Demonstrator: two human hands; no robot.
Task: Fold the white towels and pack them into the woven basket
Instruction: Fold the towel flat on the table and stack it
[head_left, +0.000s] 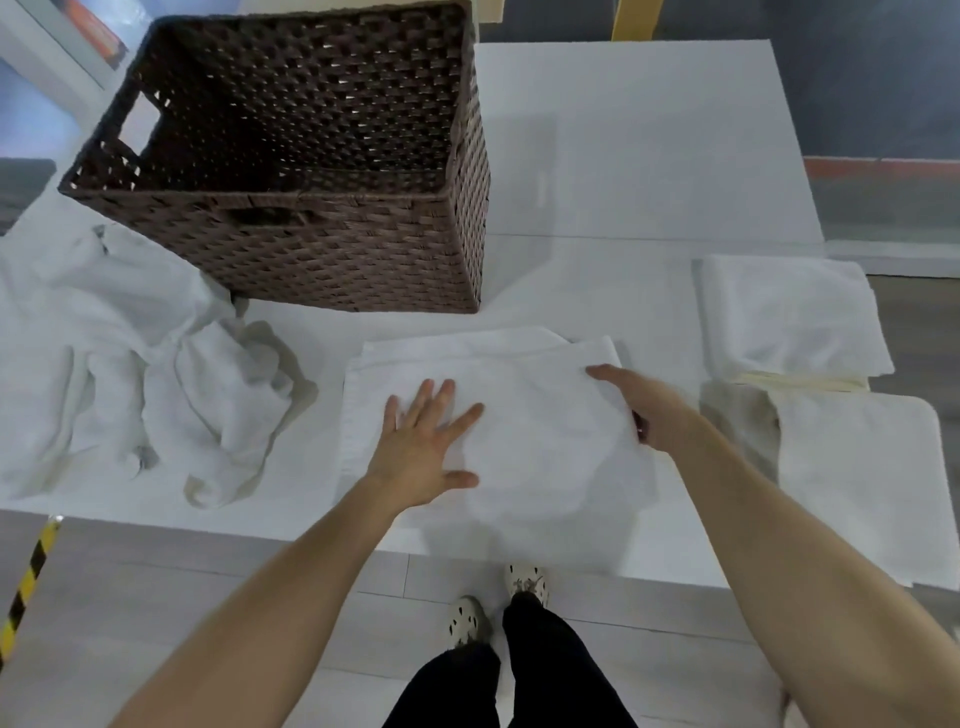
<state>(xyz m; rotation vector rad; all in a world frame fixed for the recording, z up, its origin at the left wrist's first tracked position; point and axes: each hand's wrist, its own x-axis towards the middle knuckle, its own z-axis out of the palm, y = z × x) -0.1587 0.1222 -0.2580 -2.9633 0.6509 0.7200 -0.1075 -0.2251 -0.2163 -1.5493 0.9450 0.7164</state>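
In the head view, a white table (623, 156) fills most of the frame. It stands on a pale grey tiled floor (156, 597), and a yellow-and-black striped bar (28, 577) slants in at the lower left edge.

The woven basket (311, 249) is dark brown and square, with cut-out handles, and stands on the far left part of the table. Only its own weave shows on the inner walls and bottom. The near wall hides the front strip of its floor, and the picture's top edge cuts off the far rim.

The towel being folded (519, 364) lies flat just in front of the basket, near the table's front edge, as a broad white rectangle with layered edges along its far side. The left hand (423, 447) rests palm down on its left half, fingers straight and spread. The right hand (644, 410) grips the towel's right edge. One finger lies along the top, and the others are tucked under the cloth out of sight.

To the left, beside the basket, a crumpled heap of white towels (156, 364) sprawls in loose twists. At the right, a folded stack (789, 317) sits squarely near the table's right edge. In front of it another white towel (857, 478) lies spread flat, its front end hanging past the table's edge.

How many towels are in the heap or the stack cannot be told. Below the table edge, dark trousers (545, 665) and pale patterned shoes (467, 621) are in view.
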